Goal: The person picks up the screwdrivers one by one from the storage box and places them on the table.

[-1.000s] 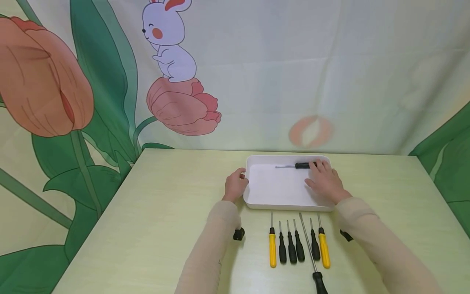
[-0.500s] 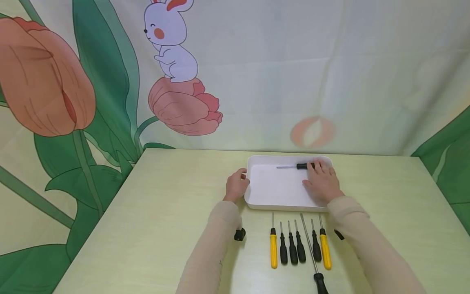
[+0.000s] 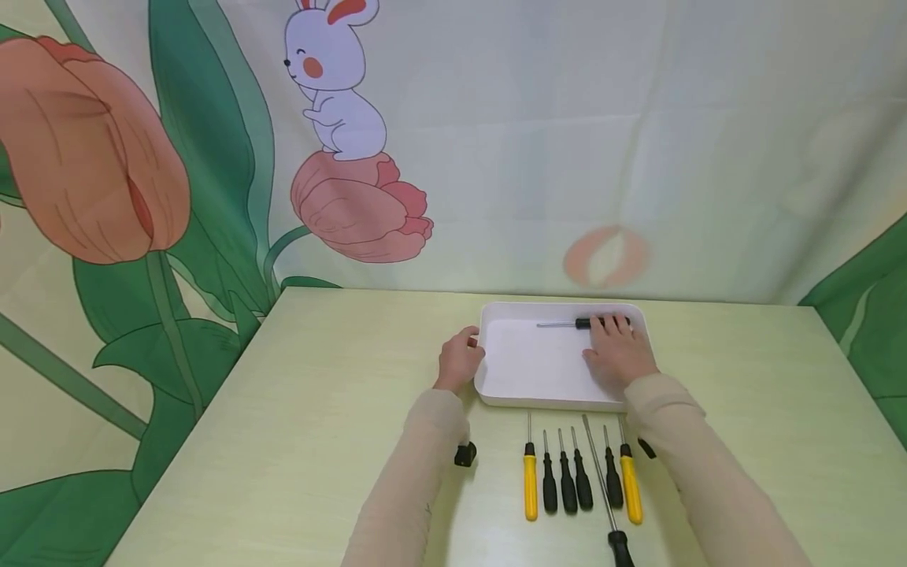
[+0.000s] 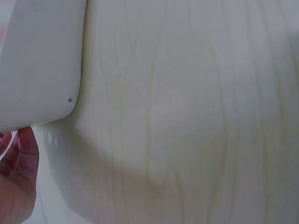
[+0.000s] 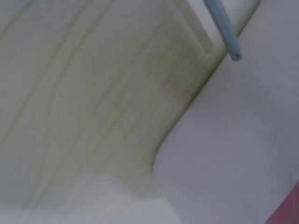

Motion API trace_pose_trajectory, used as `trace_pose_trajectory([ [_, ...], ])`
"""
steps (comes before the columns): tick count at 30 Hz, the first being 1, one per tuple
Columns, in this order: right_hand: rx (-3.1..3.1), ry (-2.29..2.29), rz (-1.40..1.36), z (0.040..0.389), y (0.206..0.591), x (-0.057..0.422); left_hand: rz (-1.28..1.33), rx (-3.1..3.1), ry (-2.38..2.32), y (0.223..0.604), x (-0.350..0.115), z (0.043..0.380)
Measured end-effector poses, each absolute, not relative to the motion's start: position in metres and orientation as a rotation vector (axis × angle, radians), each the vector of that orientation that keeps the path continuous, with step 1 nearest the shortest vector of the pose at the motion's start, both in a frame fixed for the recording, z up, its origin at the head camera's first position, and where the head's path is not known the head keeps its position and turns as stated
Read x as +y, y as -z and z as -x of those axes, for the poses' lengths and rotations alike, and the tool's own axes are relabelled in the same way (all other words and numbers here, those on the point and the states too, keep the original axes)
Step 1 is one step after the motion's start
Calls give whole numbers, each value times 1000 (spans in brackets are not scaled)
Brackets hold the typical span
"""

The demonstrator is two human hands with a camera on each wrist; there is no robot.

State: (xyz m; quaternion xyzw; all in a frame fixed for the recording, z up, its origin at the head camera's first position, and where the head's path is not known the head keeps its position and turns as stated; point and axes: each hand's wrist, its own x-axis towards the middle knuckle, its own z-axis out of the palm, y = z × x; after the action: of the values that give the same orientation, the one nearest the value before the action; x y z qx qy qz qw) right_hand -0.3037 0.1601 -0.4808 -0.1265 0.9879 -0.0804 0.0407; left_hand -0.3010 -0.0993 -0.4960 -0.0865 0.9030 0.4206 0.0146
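Note:
A white rectangular tray (image 3: 534, 358) stands near the back of the table. Inside, along its far wall, lies a screwdriver (image 3: 583, 323) with a black handle and its shaft pointing left. Fingers of my right hand (image 3: 620, 356) lie across that handle, whose end shows past them. Thumb and fingers of my left hand (image 3: 459, 361) touch the outside of the tray's left wall; the left wrist view shows the fingertips right at the tray (image 4: 37, 70). In the right wrist view a screwdriver shaft tip (image 5: 226, 35) overlaps the tray's side, with only a sliver of hand at the corner.
In front of the tray a row of screwdrivers lies on the table (image 3: 340, 409): a yellow one (image 3: 530, 484) at each end, several black ones (image 3: 568, 484) between. A long screwdriver (image 3: 618, 543) lies slanted and reaches farther forward. Behind the table hangs a printed curtain (image 3: 489, 157).
My right hand has shifted left along the screwdriver's handle, uncovering the handle's end. My left hand stays at the tray's wall. The whole head view has drifted slightly.

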Motion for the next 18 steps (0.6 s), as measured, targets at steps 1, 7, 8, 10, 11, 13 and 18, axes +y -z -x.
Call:
trace_pose_trajectory([
  [1,3022,245,384,304,481,160,269,2811,-1306,496,-99,301],
  [7,3005,247,379,307,476,159,267,2817,-1298,496,-98,300],
  [8,3001,250,380,307,475,159,267,2817,-1299,496,-98,300],
  [10,2996,267,381,309,474,159,268,2816,-1301,496,-98,300],
  [11,2993,281,380,310,474,159,269,2816,-1300,496,-98,300],
  [13,2991,303,380,312,473,159,266,2817,-1298,496,-98,300],
  [18,2975,358,379,316,472,159,266,2818,-1294,496,-99,301],
])
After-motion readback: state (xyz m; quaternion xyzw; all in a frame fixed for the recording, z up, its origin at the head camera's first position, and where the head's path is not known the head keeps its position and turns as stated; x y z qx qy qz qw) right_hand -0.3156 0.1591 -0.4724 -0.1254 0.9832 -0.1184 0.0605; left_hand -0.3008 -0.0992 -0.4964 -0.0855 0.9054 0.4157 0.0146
